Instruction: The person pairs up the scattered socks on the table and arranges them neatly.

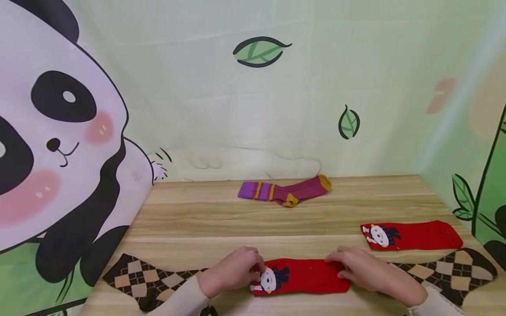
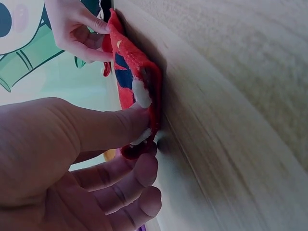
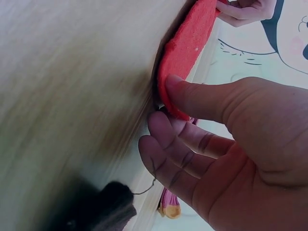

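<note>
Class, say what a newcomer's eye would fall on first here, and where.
The huge panda printed on the backdrop, at the left of the head view, likely strikes first. Next comes the bright red sock in front, one end pinched by the left hand, the other by the right hand. A purple sock lies at the back of the table.

The nearer red sock [image 1: 312, 276] is matt, slightly fuzzy knit cloth, the purple sock [image 1: 302, 192] ribbed knit, the desk [image 1: 193, 215] wood-grained, the backdrop [image 1: 178, 87] faintly creased, fabric-like sheeting.
</note>
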Available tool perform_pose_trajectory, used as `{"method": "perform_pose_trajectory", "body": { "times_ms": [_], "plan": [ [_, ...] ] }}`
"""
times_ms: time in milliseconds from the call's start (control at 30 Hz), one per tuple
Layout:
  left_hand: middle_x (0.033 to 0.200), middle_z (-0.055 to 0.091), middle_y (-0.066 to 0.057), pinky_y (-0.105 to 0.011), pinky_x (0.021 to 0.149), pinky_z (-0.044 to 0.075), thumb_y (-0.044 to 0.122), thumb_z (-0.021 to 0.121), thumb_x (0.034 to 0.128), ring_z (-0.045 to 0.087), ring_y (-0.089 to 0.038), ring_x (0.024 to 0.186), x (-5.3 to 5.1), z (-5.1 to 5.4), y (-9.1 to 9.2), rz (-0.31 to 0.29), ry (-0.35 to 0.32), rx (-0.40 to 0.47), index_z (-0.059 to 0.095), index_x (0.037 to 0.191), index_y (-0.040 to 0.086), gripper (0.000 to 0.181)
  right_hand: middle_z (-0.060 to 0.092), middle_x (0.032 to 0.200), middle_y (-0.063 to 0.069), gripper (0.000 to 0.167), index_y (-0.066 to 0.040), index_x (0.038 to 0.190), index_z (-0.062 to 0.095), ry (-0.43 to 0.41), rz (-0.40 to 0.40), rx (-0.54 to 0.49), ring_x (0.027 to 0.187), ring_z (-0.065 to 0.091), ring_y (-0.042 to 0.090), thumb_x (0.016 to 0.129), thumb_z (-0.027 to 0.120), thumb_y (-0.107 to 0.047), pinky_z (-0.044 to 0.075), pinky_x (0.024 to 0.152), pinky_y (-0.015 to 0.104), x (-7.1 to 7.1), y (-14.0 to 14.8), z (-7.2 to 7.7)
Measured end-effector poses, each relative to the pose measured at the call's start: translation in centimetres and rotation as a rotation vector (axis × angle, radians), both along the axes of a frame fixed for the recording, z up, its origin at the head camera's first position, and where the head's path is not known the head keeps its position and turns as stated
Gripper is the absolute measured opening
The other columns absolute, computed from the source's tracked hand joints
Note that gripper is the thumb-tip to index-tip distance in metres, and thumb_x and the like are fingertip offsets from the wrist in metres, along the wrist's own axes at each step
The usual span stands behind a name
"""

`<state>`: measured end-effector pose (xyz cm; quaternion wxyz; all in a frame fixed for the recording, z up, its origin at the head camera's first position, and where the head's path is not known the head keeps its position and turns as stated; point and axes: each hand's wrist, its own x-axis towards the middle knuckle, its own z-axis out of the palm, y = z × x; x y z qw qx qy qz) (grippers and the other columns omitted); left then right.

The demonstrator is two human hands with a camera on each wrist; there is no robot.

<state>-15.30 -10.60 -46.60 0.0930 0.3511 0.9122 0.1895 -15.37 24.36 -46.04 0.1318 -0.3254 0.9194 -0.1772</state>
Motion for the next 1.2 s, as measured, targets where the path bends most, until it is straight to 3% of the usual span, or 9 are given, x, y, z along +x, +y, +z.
{"method": "perform_pose_trajectory", "body": {
  "times_ms": [300, 500, 600, 733, 833, 1033, 1133, 1200],
  "plan": [
    [0.09, 0.067, 0.007, -0.015, 0.071, 0.05, 0.007, 0.08, 0.0878, 0.058, 0.0, 0.08, -0.1, 0.1, 0.1, -0.023, 0.016, -0.022, 0.08, 0.097, 0.012, 0.01, 0.062, 0.102, -0.007, 0.034, -0.012, 0.121, 0.073, 0.002, 0.008, -0.004, 0.089, 0.058, 0.007, 0.088, 0.08, -0.011, 0.057, 0.079, 0.033, 0.0, 0.2, 0.1],
    [0.092, 0.06, 0.009, -0.016, 0.071, 0.049, 0.02, 0.078, 0.0932, 0.052, -0.003, 0.079, 0.0, 0.9, 0.3, -0.029, 0.016, -0.037, 0.08, 0.095, 0.016, 0.005, 0.061, 0.101, -0.011, 0.031, -0.014, 0.122, 0.073, 0.024, 0.047, -0.044, 0.088, 0.056, 0.003, 0.092, 0.078, -0.019, 0.056, 0.077, 0.028, -0.1, 1.0, 0.4],
    [0.093, 0.059, 0.007, -0.017, 0.073, 0.048, 0.022, 0.077, 0.0945, 0.05, -0.004, 0.081, -0.2, 1.4, 0.7, -0.055, 0.084, -0.03, 0.079, 0.092, 0.017, 0.007, 0.061, 0.1, -0.011, 0.031, -0.015, 0.123, 0.073, 0.062, 0.053, -0.074, 0.085, 0.054, 0.0, 0.094, 0.076, -0.022, 0.053, 0.073, 0.025, -0.3, 1.5, 0.8],
    [0.094, 0.062, 0.004, -0.016, 0.072, 0.048, 0.022, 0.075, 0.0959, 0.051, -0.003, 0.079, -0.6, 2.1, 1.7, -0.08, 0.174, -0.015, 0.078, 0.093, 0.016, 0.007, 0.063, 0.099, -0.006, 0.029, -0.012, 0.122, 0.073, 0.157, 0.059, -0.103, 0.077, 0.051, -0.002, 0.095, 0.075, -0.022, 0.051, 0.066, 0.022, -0.8, 2.0, 1.5],
    [0.095, 0.062, 0.005, -0.015, 0.071, 0.048, 0.025, 0.074, 0.097, 0.052, -0.002, 0.079, -0.9, 2.5, 2.6, -0.086, 0.185, -0.015, 0.077, 0.096, 0.016, 0.009, 0.064, 0.101, 0.0, 0.028, -0.01, 0.12, 0.073, 0.231, 0.058, -0.116, 0.074, 0.052, -0.003, 0.094, 0.075, -0.02, 0.051, 0.063, 0.021, -0.9, 2.4, 2.0],
    [0.098, 0.064, 0.004, -0.015, 0.071, 0.049, 0.025, 0.071, 0.0991, 0.055, -0.002, 0.08, -1.9, 3.0, 4.8, -0.125, 0.236, 0.003, 0.076, 0.102, 0.016, 0.011, 0.068, 0.11, 0.003, 0.03, -0.013, 0.12, 0.074, 0.377, -0.02, -0.104, 0.073, 0.056, -0.003, 0.092, 0.078, -0.018, 0.051, 0.061, 0.02, -1.3, 3.5, 2.7],
    [0.101, 0.065, 0.002, -0.014, 0.071, 0.048, 0.026, 0.069, 0.1001, 0.055, -0.003, 0.08, -2.4, 3.3, 6.0, -0.139, 0.241, 0.033, 0.075, 0.106, 0.015, 0.014, 0.07, 0.107, 0.002, 0.026, -0.013, 0.118, 0.075, 0.511, -0.025, -0.143, 0.074, 0.059, -0.002, 0.093, 0.078, -0.02, 0.053, 0.062, 0.019, -1.8, 4.3, 2.6],
    [0.102, 0.065, 0.002, -0.014, 0.071, 0.047, 0.027, 0.068, 0.1009, 0.055, -0.003, 0.081, -2.7, 3.4, 6.9, -0.145, 0.258, 0.053, 0.074, 0.11, 0.014, 0.017, 0.071, 0.104, 0.001, 0.026, -0.013, 0.116, 0.075, 0.619, -0.023, -0.173, 0.073, 0.06, 0.001, 0.1, 0.069, -0.032, 0.053, 0.061, 0.018, -2.2, 5.1, 2.4]
  ]
}}
